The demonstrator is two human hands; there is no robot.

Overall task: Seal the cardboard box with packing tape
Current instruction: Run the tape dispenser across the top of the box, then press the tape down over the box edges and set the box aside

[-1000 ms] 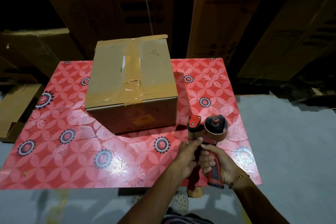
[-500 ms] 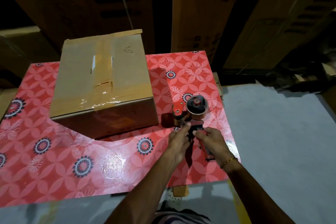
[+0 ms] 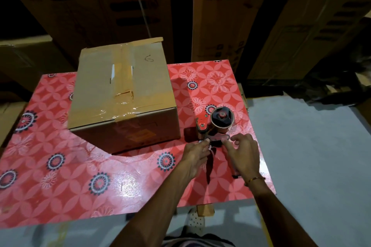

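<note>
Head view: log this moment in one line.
box taped, on table | dispenser beside box | both hands at dispenser, left pinching tape

dim room, tall cartons [image 3: 226,16] behind a red floral table [image 3: 60,166], grey floor [image 3: 311,146].

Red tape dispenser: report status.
Both hands, left and right, fiddling at red tape dispenser lying on table. Brown cardboard box untouched. Nothing between.

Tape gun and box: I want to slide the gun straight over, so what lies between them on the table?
Nothing: the head view shows only bare red tablecloth between the tape gun and the box.
</note>
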